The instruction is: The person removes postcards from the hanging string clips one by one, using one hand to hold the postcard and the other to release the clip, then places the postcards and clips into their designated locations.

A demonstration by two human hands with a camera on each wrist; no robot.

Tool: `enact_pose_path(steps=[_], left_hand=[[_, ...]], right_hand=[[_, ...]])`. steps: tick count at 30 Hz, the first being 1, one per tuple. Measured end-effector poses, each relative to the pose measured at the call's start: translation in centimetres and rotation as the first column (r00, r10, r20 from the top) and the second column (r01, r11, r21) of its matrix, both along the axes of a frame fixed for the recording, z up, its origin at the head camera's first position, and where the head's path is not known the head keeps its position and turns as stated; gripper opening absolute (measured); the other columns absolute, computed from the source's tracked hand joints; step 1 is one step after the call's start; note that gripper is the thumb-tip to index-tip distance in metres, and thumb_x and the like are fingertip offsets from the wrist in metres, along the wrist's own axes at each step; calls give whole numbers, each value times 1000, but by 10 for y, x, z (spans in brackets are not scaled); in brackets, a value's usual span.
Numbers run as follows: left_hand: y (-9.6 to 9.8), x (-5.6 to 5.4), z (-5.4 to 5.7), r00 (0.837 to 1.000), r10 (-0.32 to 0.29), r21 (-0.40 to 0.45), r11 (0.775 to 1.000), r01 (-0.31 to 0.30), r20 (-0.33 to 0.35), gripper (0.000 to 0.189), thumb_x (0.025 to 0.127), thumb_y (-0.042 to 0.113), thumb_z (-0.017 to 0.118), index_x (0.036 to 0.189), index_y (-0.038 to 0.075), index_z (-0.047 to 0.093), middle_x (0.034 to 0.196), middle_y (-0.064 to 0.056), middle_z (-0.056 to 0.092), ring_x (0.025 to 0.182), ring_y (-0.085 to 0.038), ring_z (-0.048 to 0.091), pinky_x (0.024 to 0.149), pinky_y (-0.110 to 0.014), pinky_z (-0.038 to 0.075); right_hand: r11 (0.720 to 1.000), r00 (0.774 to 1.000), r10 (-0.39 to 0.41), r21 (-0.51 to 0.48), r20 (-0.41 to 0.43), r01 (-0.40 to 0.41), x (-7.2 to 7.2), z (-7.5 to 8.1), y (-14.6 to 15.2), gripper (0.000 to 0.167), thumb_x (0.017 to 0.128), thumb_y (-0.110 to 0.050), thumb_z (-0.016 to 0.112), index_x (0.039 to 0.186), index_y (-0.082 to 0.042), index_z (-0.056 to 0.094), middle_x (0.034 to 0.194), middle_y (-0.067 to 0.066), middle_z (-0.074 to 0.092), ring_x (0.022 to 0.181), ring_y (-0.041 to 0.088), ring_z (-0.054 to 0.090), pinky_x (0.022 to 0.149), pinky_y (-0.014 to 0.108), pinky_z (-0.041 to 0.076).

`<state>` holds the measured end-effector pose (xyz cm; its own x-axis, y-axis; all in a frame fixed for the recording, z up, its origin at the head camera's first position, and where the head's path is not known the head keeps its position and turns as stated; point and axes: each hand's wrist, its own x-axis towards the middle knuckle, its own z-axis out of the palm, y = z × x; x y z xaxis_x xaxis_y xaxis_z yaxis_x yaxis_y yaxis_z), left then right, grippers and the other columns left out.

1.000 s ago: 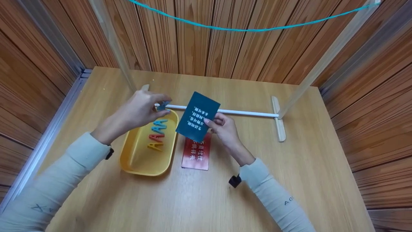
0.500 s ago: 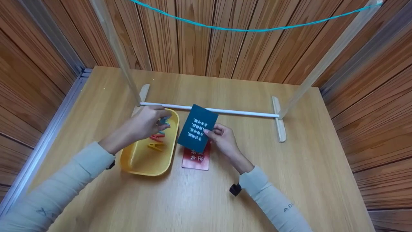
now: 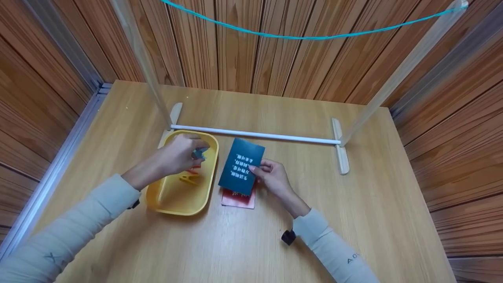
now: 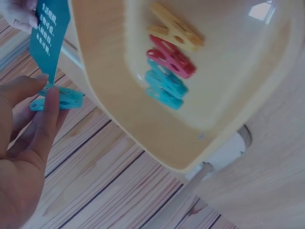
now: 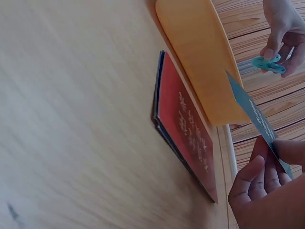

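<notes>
My left hand (image 3: 178, 154) is above the yellow basket (image 3: 176, 208), pinching a teal clothespin (image 4: 69, 98) between thumb and fingers. In the left wrist view, a yellow clothespin (image 4: 177, 29), a red clothespin (image 4: 171, 58) and teal clothespins (image 4: 164, 82) lie in a row inside the basket. With thumb and fingers, my right hand (image 3: 274, 179) grips a dark green card (image 3: 240, 165) with white writing by its side edge. The card is held over a red card (image 3: 238, 200), which tops a small stack on the table and is mostly hidden in the head view.
A white rod (image 3: 255, 135) joins two upright posts behind the basket and cards. The right post (image 3: 393, 78) stands on a flat foot. High up, a turquoise cord (image 3: 302, 37) sags between the posts. Wood-panelled walls enclose the table (image 3: 251, 247).
Both hands have come nearer the front edge. My left hand, clothespin still pinched, has moved down over the basket. The green card has come down and now covers more of the red card.
</notes>
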<state>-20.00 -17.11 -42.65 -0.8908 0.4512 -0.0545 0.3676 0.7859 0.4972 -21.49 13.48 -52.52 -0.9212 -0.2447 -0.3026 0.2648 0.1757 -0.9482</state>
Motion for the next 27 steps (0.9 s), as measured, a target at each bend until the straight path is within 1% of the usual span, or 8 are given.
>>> enact_pose_path(steps=[4,8,11,15,17,21,25,27], left_hand=[[-4,2,-6,1000,-12,-11,1000,12,19,43,92,6,80,133,6,71,126,-17,73,103,-27,74,85,-38,66],[-6,4,-11,999,-42,-22,999,42,29,42,92,7,81,133,6,71,122,-16,74,100,-26,75,84,-37,67],[-9,5,-16,996,-86,-27,996,87,19,41,91,5,81,131,6,72,117,-14,74,97,-24,74,83,-35,66],[-11,7,-23,991,-130,-36,991,131,28,40,91,3,80,131,5,72,115,-15,74,97,-24,73,82,-32,66],[-11,8,-25,990,-132,-43,990,134,56,41,92,4,79,133,5,71,116,-15,74,100,-25,73,81,-31,66],[-10,9,-27,985,-138,-57,988,144,102,44,92,8,80,135,6,70,118,-14,74,102,-25,71,84,-32,66],[-9,8,-28,981,-163,-75,982,172,109,43,92,10,81,133,8,71,118,-14,75,100,-24,68,87,-35,66],[-8,8,-30,979,-179,-90,978,188,102,41,92,10,81,132,8,72,117,-13,75,99,-23,67,88,-36,65]], right_hand=[[999,1000,31,34,2,-31,6,-7,-1,28,101,-20,71,127,-10,73,117,8,80,99,18,76,85,27,61],[997,999,46,71,-24,-44,13,-14,-4,25,101,-18,72,122,-6,74,107,12,80,88,17,73,76,27,59],[995,999,35,91,-38,-32,15,-18,-6,24,100,-15,72,121,-4,74,98,12,79,78,15,69,68,26,56],[993,998,35,111,-43,-30,15,-20,-6,25,100,-12,72,123,-3,73,90,9,78,68,12,66,60,24,52],[993,998,42,111,-42,-37,15,-20,-6,25,100,-12,71,123,-3,74,90,9,78,67,11,66,59,24,51],[992,998,54,113,-42,-49,14,-20,-6,26,101,-12,70,124,-3,73,94,10,79,69,10,68,60,23,52],[992,998,45,119,-44,-39,14,-19,-6,26,101,-13,69,125,-3,73,95,11,79,72,12,68,61,22,53],[992,998,40,122,-51,-34,14,-19,-6,25,102,-12,69,125,-3,73,95,11,79,72,12,68,62,22,53]])
